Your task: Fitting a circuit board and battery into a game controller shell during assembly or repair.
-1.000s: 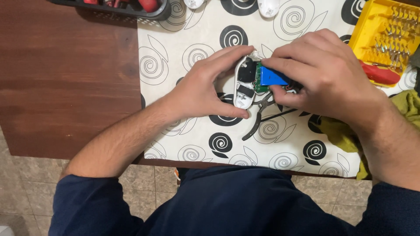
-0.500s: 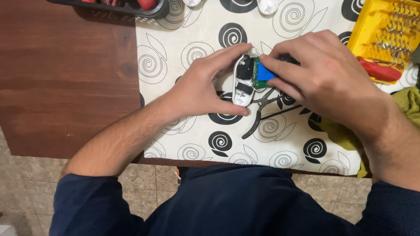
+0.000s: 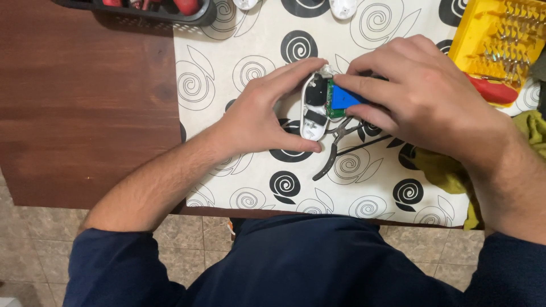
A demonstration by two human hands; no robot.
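Casing [image 3: 313, 113] lies on the cloth [image 3: 256, 182] between our hands, long axis running away from us; our left hand [image 3: 259, 116] pinches its two ends while our right hand [image 3: 424, 94], equally near, grips the blue part [image 3: 343, 98] at its right side

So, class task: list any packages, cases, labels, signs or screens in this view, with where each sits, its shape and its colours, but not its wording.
Yellow bit case: top right on the patterned cloth, open rectangular plastic tray with rows of metal bits.
Black basket: top edge, left of centre, dark mesh tray with red-handled tools inside.
Labels, signs, screens: none visible.
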